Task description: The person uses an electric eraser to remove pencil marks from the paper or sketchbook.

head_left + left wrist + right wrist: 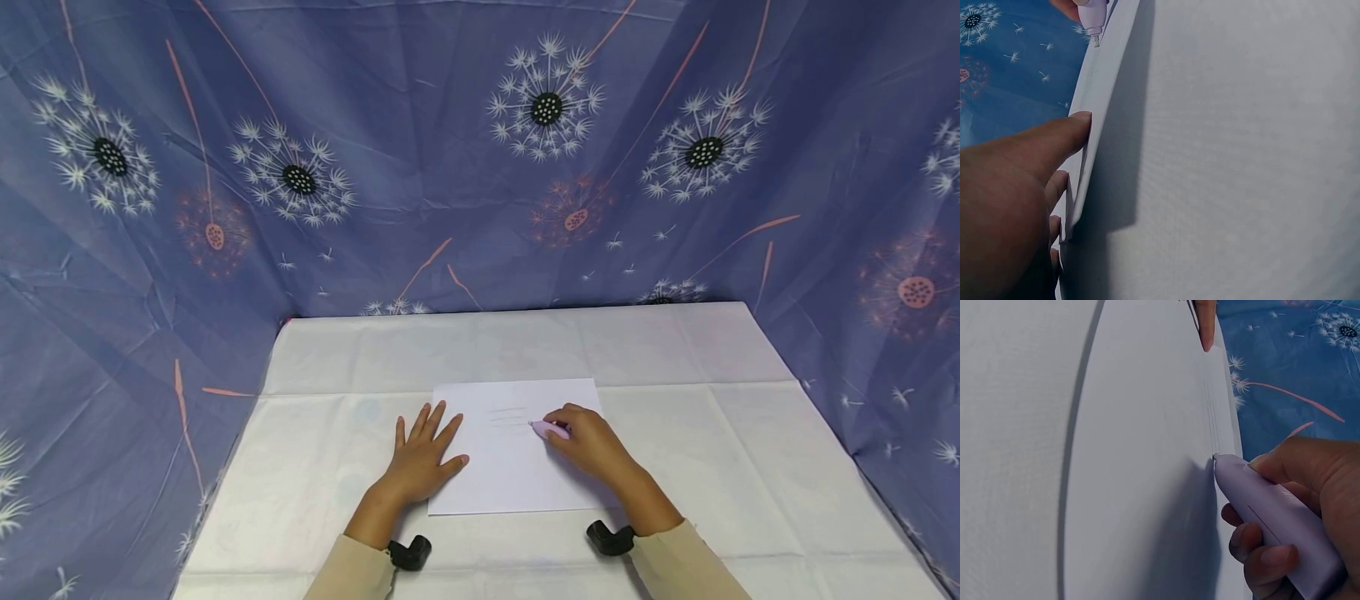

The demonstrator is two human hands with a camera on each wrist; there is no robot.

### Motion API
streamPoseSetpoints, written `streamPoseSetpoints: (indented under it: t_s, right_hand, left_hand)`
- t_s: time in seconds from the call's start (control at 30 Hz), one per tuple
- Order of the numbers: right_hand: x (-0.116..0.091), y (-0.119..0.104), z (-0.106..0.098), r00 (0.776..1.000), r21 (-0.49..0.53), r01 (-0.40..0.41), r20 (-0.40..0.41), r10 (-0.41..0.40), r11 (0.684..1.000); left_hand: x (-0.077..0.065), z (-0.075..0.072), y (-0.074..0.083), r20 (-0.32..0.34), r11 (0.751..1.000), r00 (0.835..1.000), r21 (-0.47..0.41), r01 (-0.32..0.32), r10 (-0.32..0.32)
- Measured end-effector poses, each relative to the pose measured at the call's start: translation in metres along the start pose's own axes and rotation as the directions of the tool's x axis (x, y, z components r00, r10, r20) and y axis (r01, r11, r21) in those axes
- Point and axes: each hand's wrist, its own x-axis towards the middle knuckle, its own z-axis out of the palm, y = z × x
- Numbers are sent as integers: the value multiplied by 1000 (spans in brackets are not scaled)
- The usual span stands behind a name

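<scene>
A sheet of white paper (510, 479) lies on the table, with a few thin, faint pencil-like lines (508, 414) across its upper middle. My left hand (422, 465) rests on the paper's left side, fingers spread and straight. In my right hand (596, 442) is a chunky lilac electric eraser (1279, 522), gripped between thumb and curled fingers. Its narrow tip meets the paper at the right end of the lines. The left wrist view shows the same eraser (1092, 14) from the far side, beyond my left thumb (1063, 137).
A white cloth (337, 500) with fold creases covers the table. Behind and at both sides hangs a blue curtain (420, 167) with a dandelion print. Black wrist-worn devices (409, 553) sit at both cuffs.
</scene>
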Motion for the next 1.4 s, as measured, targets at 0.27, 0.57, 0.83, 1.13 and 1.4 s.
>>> streamPoseSetpoints:
  t_s: [0.27, 0.57, 0.83, 1.13, 1.4]
  right_hand:
    - [1, -1, 1, 1000, -7, -14, 4, 14, 1000]
    - [1, -2, 2, 1000, -8, -2, 10, 2, 1000]
    - [1, -2, 3, 1000, -16, 8, 0, -8, 1000]
    - [2, -3, 3, 1000, -11, -2, 12, 2, 1000]
    - [2, -3, 3, 1000, -12, 10, -2, -10, 1000]
  left_hand:
    - [-1, 1, -1, -24, 1000, 999, -15, -23, 23]
    - [-2, 2, -1, -27, 999, 999, -36, -30, 29]
    - [-2, 3, -2, -58, 997, 997, -54, -55, 52]
    - [-2, 2, -1, -38, 998, 999, -45, -39, 37]
    - [-2, -1, 0, -16, 999, 1000, -26, -19, 19]
